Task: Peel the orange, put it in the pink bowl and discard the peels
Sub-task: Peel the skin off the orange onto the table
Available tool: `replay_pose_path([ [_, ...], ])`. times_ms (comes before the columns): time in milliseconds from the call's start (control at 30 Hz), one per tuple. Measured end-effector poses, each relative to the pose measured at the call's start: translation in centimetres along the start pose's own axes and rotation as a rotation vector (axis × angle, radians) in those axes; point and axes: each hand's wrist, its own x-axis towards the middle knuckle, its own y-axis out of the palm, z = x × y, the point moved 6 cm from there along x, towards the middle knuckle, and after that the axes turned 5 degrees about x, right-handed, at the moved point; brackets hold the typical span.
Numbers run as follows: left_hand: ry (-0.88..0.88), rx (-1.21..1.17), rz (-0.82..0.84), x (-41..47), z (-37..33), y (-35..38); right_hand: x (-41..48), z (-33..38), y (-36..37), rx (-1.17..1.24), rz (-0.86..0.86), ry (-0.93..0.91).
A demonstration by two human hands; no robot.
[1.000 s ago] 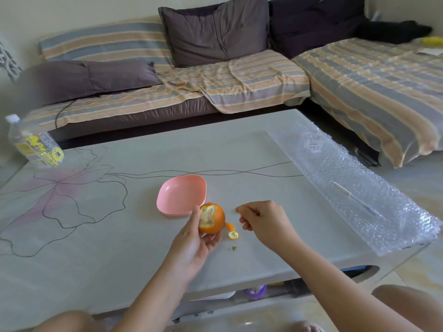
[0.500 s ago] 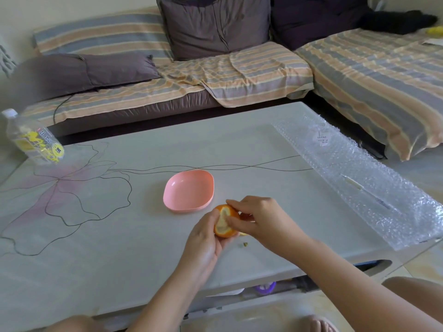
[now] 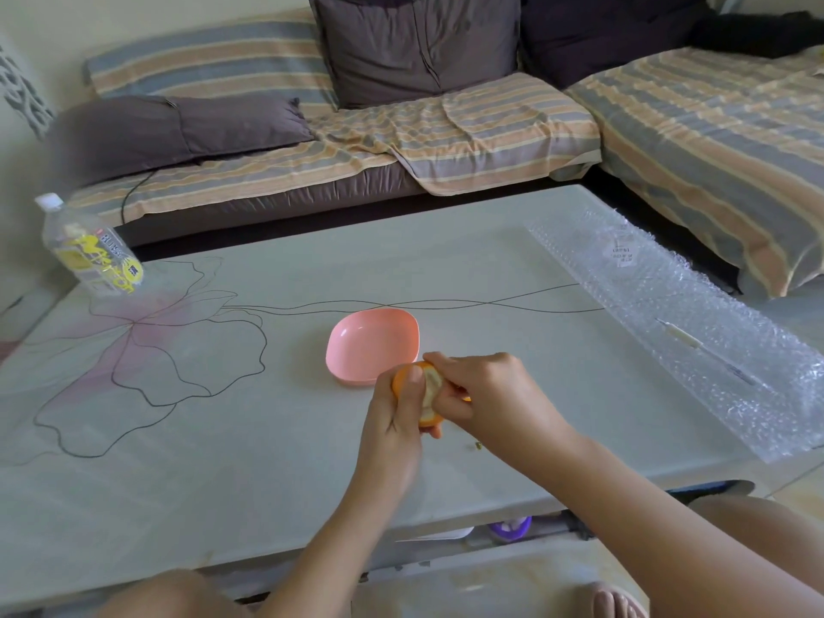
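Observation:
A partly peeled orange (image 3: 429,394) is held just above the table, pale pith showing where skin is gone. My left hand (image 3: 394,425) grips it from the left, thumb lying over its top. My right hand (image 3: 486,399) comes in from the right with fingers curled against the peeled patch, pinching at the skin. The pink bowl (image 3: 372,345) sits empty on the table right behind the orange. A tiny peel crumb (image 3: 476,446) lies on the table under my right wrist. Other peel pieces are hidden by my right hand.
The pale table (image 3: 223,439) carries a flower drawing on its left half. A plastic bottle (image 3: 89,252) with a yellow label stands at the far left corner. Bubble wrap (image 3: 677,323) covers the right edge. A striped sofa (image 3: 401,127) runs behind and to the right.
My right hand moved left from beside the orange and closed onto it. Both hands and the orange now sit closer to the pink bowl; the loose peel pieces are covered.

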Motion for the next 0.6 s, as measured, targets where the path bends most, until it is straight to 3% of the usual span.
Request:
replay_pose_path([
  [300,0.017,-0.051,0.034,0.2,-1.3,-1.6,-0.2,0.7,-2.1,0.338,0.001,0.097],
  [600,0.027,0.062,0.045,-0.5,-0.3,-1.1,-0.6,2.1,-1.6,0.048,0.013,0.032],
])
